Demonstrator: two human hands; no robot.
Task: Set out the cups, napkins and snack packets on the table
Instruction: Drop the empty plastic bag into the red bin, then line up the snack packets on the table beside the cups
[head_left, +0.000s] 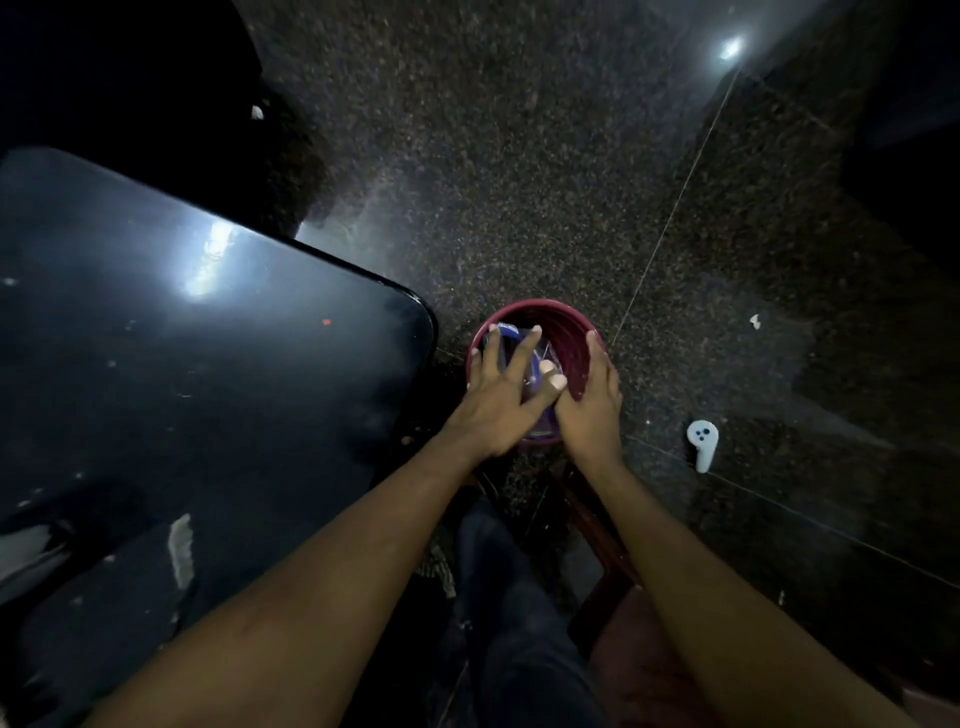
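Note:
A maroon bucket (569, 332) stands on the floor just past the table's corner. Inside it lies a blue snack packet (506, 353) with some clear plastic wrap beside it; the rest of its contents are hidden by my hands. My left hand (501, 395) reaches into the bucket, fingers spread and fairly straight, resting on the blue packet. My right hand (592, 400) lies over the near right rim, its fingers flat against the inner wall. No cups or napkins can be made out in the dim light.
The glossy black table (218, 364) fills the left side, its rounded corner close to the bucket. A white controller (702, 444) lies on the speckled stone floor to the right. My dark-trousered leg (514, 613) and a reddish seat (639, 654) are below.

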